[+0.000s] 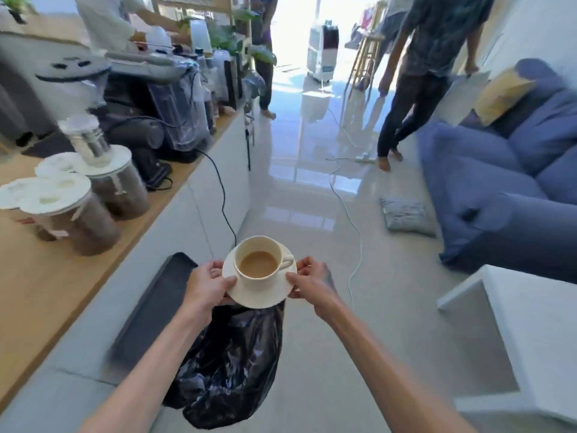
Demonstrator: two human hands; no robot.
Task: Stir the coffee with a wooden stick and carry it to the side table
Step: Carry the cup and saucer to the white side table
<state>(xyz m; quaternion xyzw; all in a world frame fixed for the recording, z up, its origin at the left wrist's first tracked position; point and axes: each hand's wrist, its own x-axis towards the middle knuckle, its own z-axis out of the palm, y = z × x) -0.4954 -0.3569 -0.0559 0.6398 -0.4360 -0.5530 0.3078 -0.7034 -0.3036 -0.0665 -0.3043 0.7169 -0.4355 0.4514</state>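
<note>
A cream cup (265,245) of milky coffee stands on a cream saucer (265,296), its handle pointing right. Both are held in the air above the floor, in front of me. My left hand (207,284) pinches the saucer's left rim and my right hand (313,282) pinches its right rim. No wooden stick shows in the cup or in either hand. A white side table (527,323) stands low at the right, apart from the cup.
A wooden counter (40,276) with lidded jars (78,214) and coffee machines runs along the left. A black bin bag (231,364) hangs below the saucer. A blue sofa (499,189), a floor cushion (406,215) and trailing cables lie right. People stand ahead.
</note>
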